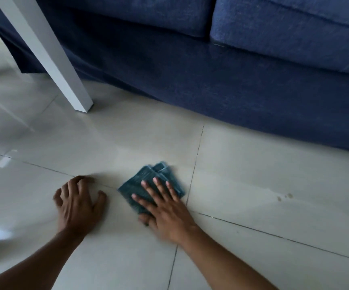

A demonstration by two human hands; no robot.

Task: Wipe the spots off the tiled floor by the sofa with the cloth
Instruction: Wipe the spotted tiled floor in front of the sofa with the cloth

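Note:
A folded teal cloth (148,181) lies flat on the pale tiled floor (253,164), just left of a grout line. My right hand (165,208) presses down on the cloth with fingers spread and the thumb tucked at its near edge. Left of it, my left hand (78,204) rests on the bare tile with fingers bent, holding nothing. Two small brown spots (284,197) mark the tile to the right of the cloth, well apart from it. A faint wet streak shows on the tile around them.
A dark blue sofa (232,80) runs across the back, its skirt reaching the floor. A white table leg (64,76) stands on the tile at the upper left, beyond my left hand.

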